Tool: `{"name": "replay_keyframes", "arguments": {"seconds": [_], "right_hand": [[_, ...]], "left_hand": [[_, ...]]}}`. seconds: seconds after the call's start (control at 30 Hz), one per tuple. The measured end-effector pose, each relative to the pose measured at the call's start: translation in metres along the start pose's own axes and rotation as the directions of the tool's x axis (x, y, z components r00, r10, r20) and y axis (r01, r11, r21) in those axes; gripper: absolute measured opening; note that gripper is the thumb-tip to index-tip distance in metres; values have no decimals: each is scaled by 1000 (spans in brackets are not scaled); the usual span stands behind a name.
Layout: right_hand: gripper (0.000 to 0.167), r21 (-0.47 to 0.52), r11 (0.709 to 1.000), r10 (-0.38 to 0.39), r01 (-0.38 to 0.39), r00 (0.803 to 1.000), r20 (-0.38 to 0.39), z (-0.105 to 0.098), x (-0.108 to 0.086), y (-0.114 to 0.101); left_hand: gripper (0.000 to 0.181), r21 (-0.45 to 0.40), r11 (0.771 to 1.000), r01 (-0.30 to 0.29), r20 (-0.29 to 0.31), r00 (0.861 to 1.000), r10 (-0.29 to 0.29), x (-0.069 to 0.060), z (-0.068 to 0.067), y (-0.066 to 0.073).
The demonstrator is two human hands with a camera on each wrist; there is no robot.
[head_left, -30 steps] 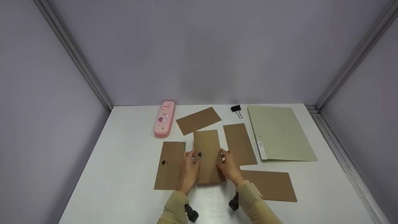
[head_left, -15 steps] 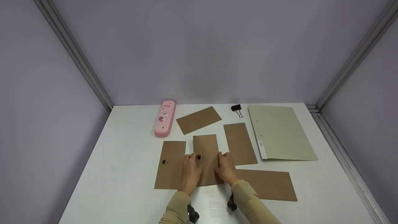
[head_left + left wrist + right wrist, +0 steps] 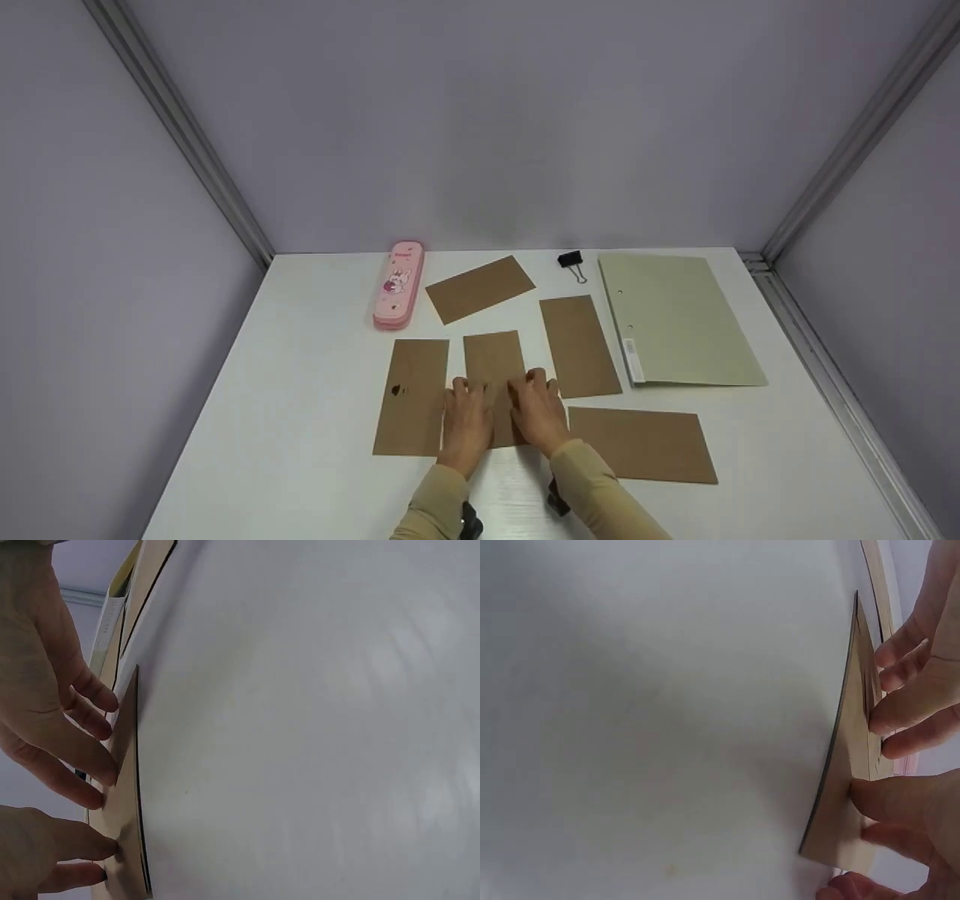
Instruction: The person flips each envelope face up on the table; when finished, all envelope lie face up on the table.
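Between the two hands, a brown rectangular card (image 3: pixel 496 360) lies upright-oriented in the middle of the white table. My left hand (image 3: pixel 466 427) grips its left long edge, thumb over the card. On the opposite edge my right hand (image 3: pixel 540 412) holds it, fingers bent. In the left wrist view the card (image 3: pixel 127 817) has its near edge slightly bowed, with the left hand (image 3: pixel 45 851) below the right hand (image 3: pixel 52 697). The right wrist view shows thumb and fingertips of the right hand (image 3: pixel 915 817) against the card (image 3: pixel 844 765).
A brown card with a black mark (image 3: pixel 409 405) lies left; others lie behind (image 3: pixel 480 289), right (image 3: pixel 580 349) and lower right (image 3: pixel 645 444). Farther off are a pink case (image 3: pixel 398 285), a black binder clip (image 3: pixel 570 259) and a pale green folder (image 3: pixel 679 322). Walls enclose the table.
The middle card has come nearer to me and lower, and its black mark is no longer visible. Both hands have moved slightly nearer with it, their fingers farther in over its edges.
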State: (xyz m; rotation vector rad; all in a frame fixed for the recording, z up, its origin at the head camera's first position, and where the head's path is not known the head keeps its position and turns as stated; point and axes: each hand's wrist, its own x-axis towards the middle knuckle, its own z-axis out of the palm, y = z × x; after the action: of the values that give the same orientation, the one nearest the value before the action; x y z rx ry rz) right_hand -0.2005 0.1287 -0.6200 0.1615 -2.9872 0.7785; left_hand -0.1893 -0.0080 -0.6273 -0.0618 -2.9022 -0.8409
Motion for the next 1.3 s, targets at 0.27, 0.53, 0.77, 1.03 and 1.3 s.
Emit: {"name": "replay_keyframes", "arguments": {"seconds": [0.27, 0.53, 0.77, 1.03, 1.3], "right_hand": [[54, 192, 981, 33, -28, 999, -23, -28, 7, 21], [70, 297, 946, 150, -131, 988, -41, -68, 29, 65], [76, 260, 935, 251, -242, 968, -1, -70, 32, 92], [76, 165, 930, 325, -328, 944, 45, -66, 37, 93], [72, 219, 917, 342, -332, 940, -6, -67, 39, 96]], "left_hand": [[42, 24, 998, -58, -75, 995, 59, 11, -8, 25], [48, -551, 835, -6, 102, 992, 75, 38, -10, 65], [63, -704, 690, 170, 282, 958, 52, 50, 19, 87], [65, -737, 598, 315, 323, 942, -98, 54, 40, 101], [62, -756, 554, 348, 311, 936, -163, 58, 43, 109]]}}
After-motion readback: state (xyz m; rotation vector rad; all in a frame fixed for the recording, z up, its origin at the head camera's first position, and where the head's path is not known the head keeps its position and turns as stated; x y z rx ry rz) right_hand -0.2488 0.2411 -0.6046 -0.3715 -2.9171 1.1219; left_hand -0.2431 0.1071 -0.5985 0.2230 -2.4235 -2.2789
